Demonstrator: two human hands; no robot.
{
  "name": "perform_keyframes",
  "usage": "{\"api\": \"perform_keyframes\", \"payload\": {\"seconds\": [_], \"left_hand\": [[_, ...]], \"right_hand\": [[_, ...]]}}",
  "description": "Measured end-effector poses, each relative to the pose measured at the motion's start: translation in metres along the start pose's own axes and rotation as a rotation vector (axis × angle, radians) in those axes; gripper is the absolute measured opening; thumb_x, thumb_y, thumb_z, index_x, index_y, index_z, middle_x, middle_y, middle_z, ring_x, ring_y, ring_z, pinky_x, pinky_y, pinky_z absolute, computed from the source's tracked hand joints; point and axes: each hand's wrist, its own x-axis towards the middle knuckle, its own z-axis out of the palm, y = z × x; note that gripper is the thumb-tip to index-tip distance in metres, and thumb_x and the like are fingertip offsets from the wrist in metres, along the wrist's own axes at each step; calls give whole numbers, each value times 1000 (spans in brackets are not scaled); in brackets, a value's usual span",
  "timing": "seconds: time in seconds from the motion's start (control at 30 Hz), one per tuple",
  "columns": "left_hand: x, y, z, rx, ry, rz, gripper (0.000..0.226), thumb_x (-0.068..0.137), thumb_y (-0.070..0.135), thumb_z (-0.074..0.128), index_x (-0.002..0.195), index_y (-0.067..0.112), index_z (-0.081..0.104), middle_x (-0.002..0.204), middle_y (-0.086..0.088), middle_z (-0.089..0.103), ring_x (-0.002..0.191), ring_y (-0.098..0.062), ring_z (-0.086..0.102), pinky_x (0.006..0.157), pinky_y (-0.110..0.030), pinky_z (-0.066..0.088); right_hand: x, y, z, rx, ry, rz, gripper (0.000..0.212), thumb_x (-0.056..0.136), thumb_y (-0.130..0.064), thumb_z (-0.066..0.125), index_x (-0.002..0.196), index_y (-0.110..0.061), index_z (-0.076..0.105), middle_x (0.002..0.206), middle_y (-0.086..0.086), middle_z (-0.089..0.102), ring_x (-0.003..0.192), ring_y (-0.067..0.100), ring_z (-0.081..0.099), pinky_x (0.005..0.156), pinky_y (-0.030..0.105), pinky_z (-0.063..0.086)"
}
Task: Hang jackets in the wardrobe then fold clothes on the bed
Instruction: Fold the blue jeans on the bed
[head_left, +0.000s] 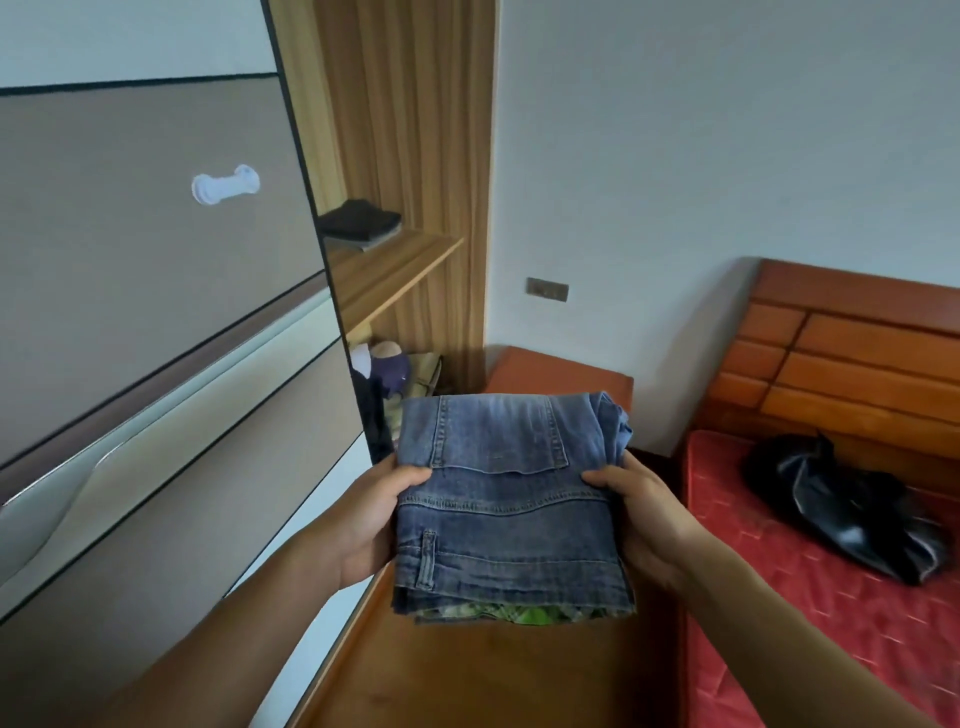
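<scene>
Folded blue jeans (506, 499) sit on top of a folded green patterned garment (519, 614), carried as one stack in the air before the open wardrobe (410, 156). My left hand (363, 519) grips the stack's left edge, thumb on top. My right hand (641, 512) grips its right edge, thumb on the denim. A wooden wardrobe shelf (395, 265) at upper centre bears a dark folded garment (361, 221). On the red bed (831, 623) at right lies a crumpled black jacket (852, 512).
The grey sliding wardrobe door (145, 322) with a white handle (226, 186) fills the left. Below the shelf, bags and clothes (395, 371) crowd the wardrobe floor. An orange-brown nightstand (550, 371) stands behind the stack, and a wooden headboard (841, 353) backs the bed.
</scene>
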Motion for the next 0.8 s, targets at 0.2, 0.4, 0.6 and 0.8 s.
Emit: {"api": "perform_keyframes", "payload": {"seconds": [0.2,0.4,0.6,0.8], "left_hand": [[116,59,2,-4,21,-29,27,104,19,49,129,21,58,116,-11,74,105,-30,72,88,-44,57],[227,105,8,0,101,-27,31,102,12,47,129,17,60,112,-13,74,104,-32,71,85,-44,57],[341,148,27,-103,256,6,34,99,4,45,129,12,60,117,-19,72,105,-37,70,79,-45,59],[421,186,30,-215,449,20,40,94,0,45,130,10,58,122,-22,68,100,-38,67,83,-46,56]], "right_hand": [[124,-52,-7,-16,-6,11,40,96,-2,54,132,-20,60,122,15,72,110,37,70,91,51,57],[252,-94,-20,-37,-40,33,39,95,-2,56,130,-20,61,119,15,73,106,36,71,90,52,57],[395,-154,-33,-91,-172,90,35,97,-2,54,125,-19,63,116,13,75,102,33,73,85,46,58],[522,-206,-17,-187,-320,182,33,96,-3,53,125,-13,65,115,17,74,101,35,73,85,47,59]]}}
